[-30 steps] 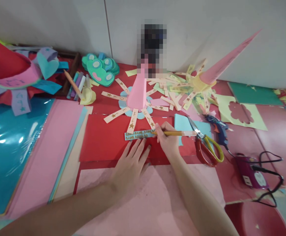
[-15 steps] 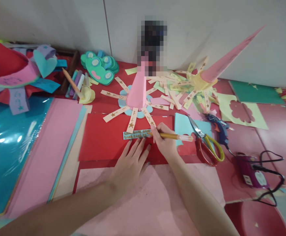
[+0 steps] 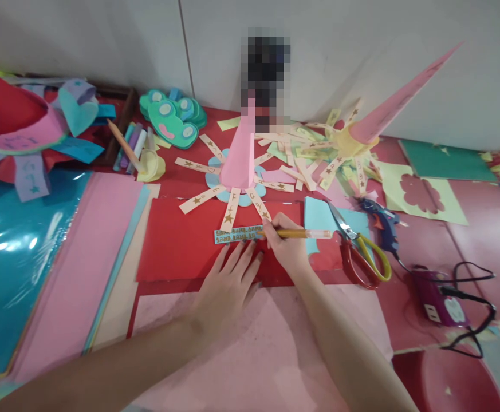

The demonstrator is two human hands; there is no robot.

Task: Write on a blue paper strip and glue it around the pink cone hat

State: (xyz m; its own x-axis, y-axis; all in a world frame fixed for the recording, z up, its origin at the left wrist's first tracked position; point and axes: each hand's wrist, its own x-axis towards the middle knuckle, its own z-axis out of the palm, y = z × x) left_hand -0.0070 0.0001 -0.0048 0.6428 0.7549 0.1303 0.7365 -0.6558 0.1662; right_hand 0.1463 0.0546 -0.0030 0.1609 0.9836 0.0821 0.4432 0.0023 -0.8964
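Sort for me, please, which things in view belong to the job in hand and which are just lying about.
In use:
gold pen, in the right hand
blue strip, written on
red sheet, beneath the strip

Apparently just lying about:
scissors
glue gun
green cutouts
markers

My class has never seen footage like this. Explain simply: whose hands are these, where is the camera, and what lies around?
There's no machine: these are a person's bare hands, seen from a camera on that person's head, looking forward and down. Every picture comes from there. The right hand holds a pen, its tip at a blue strip bearing writing. The left hand rests with fingers spread, tips near the strip's lower edge. Underneath is red paper. Beyond stands a pink cone; rightward lie scissors and a glue gun.
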